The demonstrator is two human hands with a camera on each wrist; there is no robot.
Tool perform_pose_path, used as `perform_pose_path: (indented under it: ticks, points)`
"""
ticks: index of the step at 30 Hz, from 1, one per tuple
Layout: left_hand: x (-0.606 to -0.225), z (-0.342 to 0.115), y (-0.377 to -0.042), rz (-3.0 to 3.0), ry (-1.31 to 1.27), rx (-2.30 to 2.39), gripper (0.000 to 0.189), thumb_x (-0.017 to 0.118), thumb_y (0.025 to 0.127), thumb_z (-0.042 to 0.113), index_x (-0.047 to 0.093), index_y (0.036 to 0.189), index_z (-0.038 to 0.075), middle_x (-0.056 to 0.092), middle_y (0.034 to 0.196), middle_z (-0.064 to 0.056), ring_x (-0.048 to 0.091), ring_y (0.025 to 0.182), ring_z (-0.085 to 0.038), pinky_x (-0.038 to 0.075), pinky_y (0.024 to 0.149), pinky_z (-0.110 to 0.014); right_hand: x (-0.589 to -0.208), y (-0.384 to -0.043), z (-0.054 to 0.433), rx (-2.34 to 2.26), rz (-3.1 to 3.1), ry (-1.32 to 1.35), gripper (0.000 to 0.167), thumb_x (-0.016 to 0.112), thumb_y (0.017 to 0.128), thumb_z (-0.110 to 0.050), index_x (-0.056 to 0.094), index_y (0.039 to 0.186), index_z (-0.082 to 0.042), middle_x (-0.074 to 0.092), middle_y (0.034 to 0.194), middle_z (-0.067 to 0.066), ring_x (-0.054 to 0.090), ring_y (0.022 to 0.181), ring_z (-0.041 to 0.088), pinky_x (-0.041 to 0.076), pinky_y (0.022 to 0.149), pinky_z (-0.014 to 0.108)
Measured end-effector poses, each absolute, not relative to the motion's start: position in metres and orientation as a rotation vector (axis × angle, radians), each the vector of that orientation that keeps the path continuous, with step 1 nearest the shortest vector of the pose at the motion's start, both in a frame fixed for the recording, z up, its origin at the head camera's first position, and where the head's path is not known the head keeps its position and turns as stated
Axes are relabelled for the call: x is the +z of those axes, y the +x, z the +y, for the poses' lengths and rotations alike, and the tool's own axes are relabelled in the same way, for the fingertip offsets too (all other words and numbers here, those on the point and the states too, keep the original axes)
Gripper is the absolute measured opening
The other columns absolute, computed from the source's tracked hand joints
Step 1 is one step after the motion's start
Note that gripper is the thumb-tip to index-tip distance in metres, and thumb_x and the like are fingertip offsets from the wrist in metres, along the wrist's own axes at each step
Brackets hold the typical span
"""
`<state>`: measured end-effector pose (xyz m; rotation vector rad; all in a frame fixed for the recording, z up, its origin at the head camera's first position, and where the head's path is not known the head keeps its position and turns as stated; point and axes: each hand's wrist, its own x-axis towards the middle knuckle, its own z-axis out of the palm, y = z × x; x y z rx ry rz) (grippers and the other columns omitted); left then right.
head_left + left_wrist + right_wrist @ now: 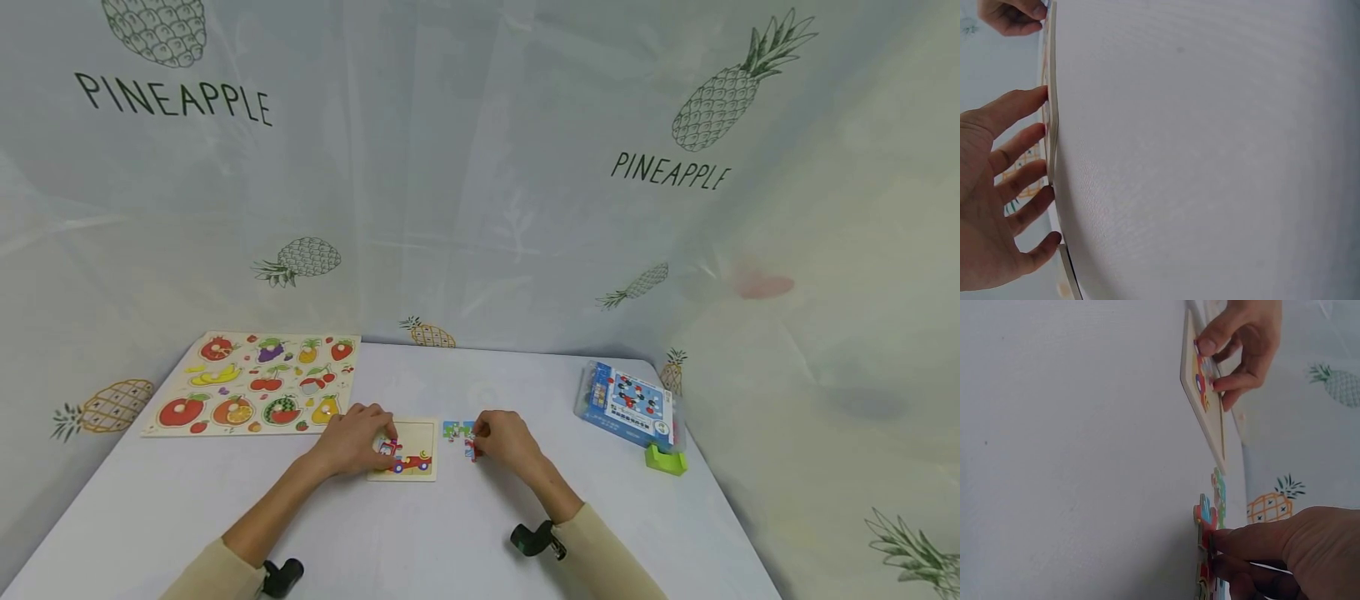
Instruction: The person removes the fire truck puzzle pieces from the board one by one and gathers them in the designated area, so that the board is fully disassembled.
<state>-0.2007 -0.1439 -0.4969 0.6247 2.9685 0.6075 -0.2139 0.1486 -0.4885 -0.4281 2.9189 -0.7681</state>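
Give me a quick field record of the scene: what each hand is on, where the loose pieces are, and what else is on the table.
left hand: fingers rest on the small puzzle tray, pressing a piece at its left side
right hand: pinches a loose puzzle piece flat on the table
loose pieces: small cluster just right of the tray
tray state: partly filled, red car picture along the bottom
fruit puzzle board: far left, untouched
blue box: far right, beside a green block
table: white cloth

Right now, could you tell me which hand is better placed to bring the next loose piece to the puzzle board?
Probably the right hand: its fingers already touch the loose pieces, while the left hand rests on the puzzle board.
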Motion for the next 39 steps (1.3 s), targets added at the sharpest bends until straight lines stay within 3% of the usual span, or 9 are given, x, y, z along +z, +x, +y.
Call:
perform_pose_path:
  ticks: [39]
  points:
    - [-0.4989, -0.1445, -0.1994, 2.973, 0.625, 0.633, 0.03, 0.086, 0.074, 0.046, 0.068, 0.094, 0.03, 0.063, 0.117, 0.002, 0.053, 0.114, -0.03, 0.042, 0.088, -0.063, -0.488, -0.2115, 0.1475, -0.763, 2.887, -0.453, 0.004, 0.075, 0.088, -0.009, 0.071, 0.088, -0.008, 0.064, 0.074, -0.006, 0.055, 0.064, 0.008, 0.047, 0.056, 0.023]
